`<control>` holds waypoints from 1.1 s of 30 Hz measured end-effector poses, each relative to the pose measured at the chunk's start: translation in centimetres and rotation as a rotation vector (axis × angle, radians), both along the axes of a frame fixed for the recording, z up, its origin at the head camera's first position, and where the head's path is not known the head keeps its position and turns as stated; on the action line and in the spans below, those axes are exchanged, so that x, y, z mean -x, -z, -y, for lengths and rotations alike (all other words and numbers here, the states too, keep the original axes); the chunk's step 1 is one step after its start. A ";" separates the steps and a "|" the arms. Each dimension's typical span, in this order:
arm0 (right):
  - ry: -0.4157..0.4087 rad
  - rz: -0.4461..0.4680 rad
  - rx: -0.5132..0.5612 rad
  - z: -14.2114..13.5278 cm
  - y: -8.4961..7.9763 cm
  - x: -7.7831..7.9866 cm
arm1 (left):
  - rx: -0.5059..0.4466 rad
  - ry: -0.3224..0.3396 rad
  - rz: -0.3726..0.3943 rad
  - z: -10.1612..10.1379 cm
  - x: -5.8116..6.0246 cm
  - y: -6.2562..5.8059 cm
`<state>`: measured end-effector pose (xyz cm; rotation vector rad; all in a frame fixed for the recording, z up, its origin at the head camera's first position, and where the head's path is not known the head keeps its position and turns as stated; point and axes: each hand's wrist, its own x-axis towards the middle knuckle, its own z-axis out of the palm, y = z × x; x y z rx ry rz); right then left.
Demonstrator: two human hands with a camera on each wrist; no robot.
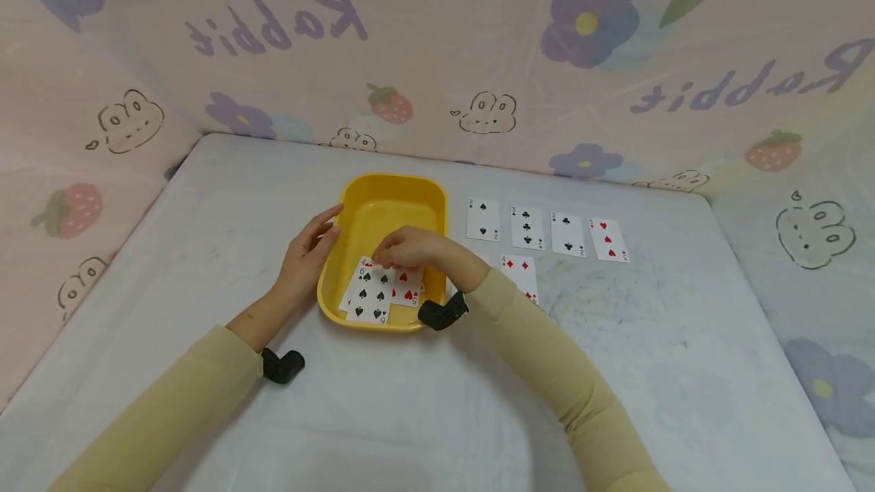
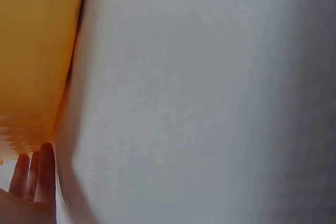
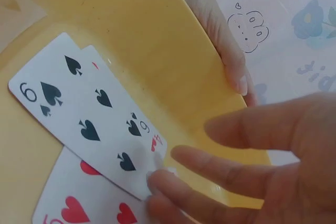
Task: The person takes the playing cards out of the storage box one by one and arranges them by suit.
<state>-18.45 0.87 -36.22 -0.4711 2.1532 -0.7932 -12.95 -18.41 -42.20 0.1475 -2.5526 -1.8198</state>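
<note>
A yellow tray (image 1: 390,211) stands on the table with several playing cards in its near half. The six of spades (image 1: 372,294) lies uppermost, over a four of hearts (image 1: 347,291) and beside another hearts card (image 1: 408,288). My right hand (image 1: 410,247) reaches over the tray's right rim to the cards' far end. In the right wrist view its thumb and fingers are spread apart, fingertips at the edge of the six of spades (image 3: 97,98). My left hand (image 1: 301,258) rests against the tray's left side, its fingers (image 2: 44,174) fairly straight along the outer wall.
Right of the tray lies a row of face-up cards: a two of spades (image 1: 484,220), a three of clubs (image 1: 527,228), a two of clubs (image 1: 567,234) and a three of hearts (image 1: 608,240). Below them, a four of diamonds (image 1: 519,275) is partly behind the right sleeve. A patterned curtain (image 1: 437,44) surrounds the table.
</note>
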 end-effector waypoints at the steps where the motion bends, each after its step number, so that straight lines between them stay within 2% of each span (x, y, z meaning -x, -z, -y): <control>1: 0.002 0.004 0.000 0.0 0.0 0.0 | 0.002 -0.001 -0.002 0.0 0.0 0.0; 21: -0.016 0.032 0.003 -0.1 0.1 0.0 | 0.001 0.000 0.009 -0.1 0.0 -0.2; 33: -0.037 0.002 0.012 -0.3 0.1 0.2 | 0.005 -0.001 0.000 -0.1 0.0 -0.2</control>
